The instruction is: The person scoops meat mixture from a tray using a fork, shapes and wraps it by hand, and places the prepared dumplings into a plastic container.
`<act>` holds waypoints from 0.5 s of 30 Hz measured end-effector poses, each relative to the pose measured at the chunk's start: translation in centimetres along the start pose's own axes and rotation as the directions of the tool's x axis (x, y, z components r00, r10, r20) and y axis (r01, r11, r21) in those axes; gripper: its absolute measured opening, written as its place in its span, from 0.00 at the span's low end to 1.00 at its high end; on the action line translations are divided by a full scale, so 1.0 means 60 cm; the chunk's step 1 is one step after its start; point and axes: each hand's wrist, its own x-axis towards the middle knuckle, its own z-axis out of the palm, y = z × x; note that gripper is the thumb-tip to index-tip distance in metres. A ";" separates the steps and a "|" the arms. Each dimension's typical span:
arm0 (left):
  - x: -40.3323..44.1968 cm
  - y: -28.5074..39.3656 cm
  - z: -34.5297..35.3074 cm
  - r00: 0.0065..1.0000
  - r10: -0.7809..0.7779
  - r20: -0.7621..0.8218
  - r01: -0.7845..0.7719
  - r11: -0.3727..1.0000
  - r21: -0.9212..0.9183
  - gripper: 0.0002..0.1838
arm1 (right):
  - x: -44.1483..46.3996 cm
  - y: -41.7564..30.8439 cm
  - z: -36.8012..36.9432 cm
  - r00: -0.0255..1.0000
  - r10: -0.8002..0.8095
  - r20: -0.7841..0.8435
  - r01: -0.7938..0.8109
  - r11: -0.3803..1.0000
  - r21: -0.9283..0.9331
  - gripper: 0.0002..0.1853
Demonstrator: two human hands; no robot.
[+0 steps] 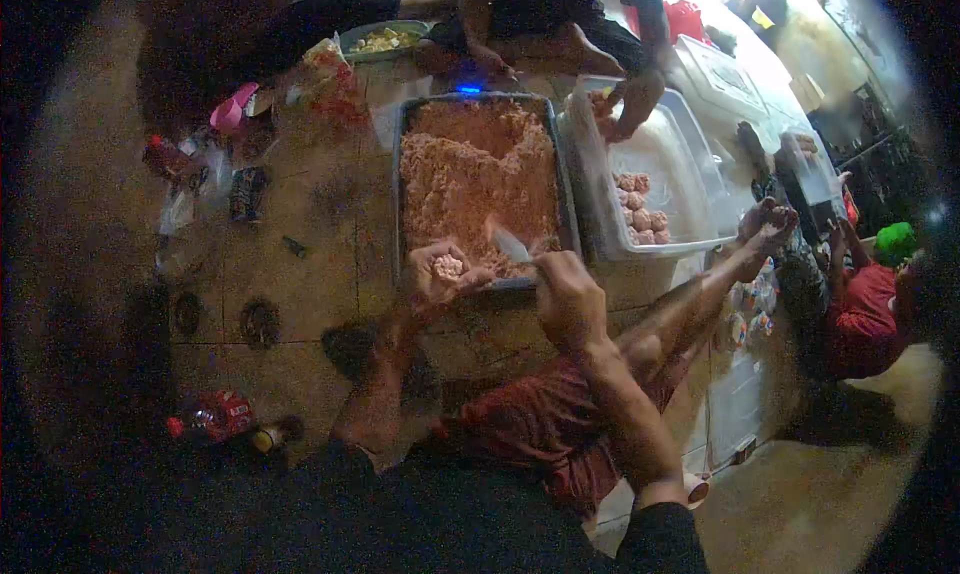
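A large grey tray [565, 174] full of reddish minced mixture [480, 184] lies on the tiled floor. At its near left corner my left hand [437, 279] cups a small lump of the mixture [447, 266], fingers curled round it. My right hand [572, 294] grips a pale spoon [510, 244], whose bowl is over the near part of the mixture. To the right of the tray, a clear plastic bin [690, 174] holds several rounded balls [640, 214]. Another person's hand [628, 109] reaches into that bin.
A bowl of yellowish pieces [382, 40] sits at the back. A red-labelled bottle [212, 417] lies at the lower left. Near the left are a pink item [232, 109] and plastic bags. A person in red [865, 309] is at the far right.
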 end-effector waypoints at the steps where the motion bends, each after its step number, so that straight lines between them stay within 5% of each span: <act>1: -0.002 0.010 -0.004 0.998 -0.065 -0.013 0.066 0.991 0.114 0.22 | -0.014 0.011 0.005 1.000 0.007 0.000 -0.007 1.000 0.001 0.07; 2: -0.004 0.021 -0.008 0.991 -0.130 -0.026 0.132 0.965 0.226 0.21 | -0.015 0.006 0.003 0.995 0.087 0.040 -0.085 0.995 -0.051 0.07; 4: -0.008 0.036 -0.015 0.993 0.094 0.072 -0.083 0.986 -0.145 0.17 | -0.009 0.000 -0.008 0.992 0.124 0.015 -0.123 0.991 -0.052 0.07; 5: -0.019 0.018 -0.009 0.995 0.069 0.070 -0.058 0.987 -0.147 0.17 | -0.019 -0.007 -0.016 0.990 0.132 0.038 -0.130 0.990 -0.046 0.07; 8: -0.004 -0.004 -0.006 0.983 -0.092 0.160 0.155 0.883 -0.443 0.13 | -0.017 -0.040 -0.041 0.995 0.097 -0.011 -0.081 0.885 0.459 0.09; 10: -0.003 0.009 0.007 0.975 -0.081 0.205 0.111 0.984 -0.141 0.16 | -0.031 -0.046 -0.030 0.999 0.021 -0.048 0.001 0.910 0.415 0.08; 11: 0.005 -0.009 0.012 0.974 -0.079 0.212 0.111 0.983 -0.143 0.16 | -0.036 -0.048 -0.028 0.995 -0.059 -0.077 0.083 0.927 0.366 0.08; 12: 0.020 -0.025 0.017 0.960 0.048 0.275 0.078 0.898 -0.432 0.17 | -0.039 -0.057 -0.034 0.994 -0.107 0.025 0.097 0.962 0.256 0.08; 15: 0.033 -0.039 -0.005 0.944 0.226 0.241 -0.174 0.960 -0.219 0.17 | -0.054 -0.066 -0.060 0.992 0.012 0.124 -0.034 0.984 0.175 0.10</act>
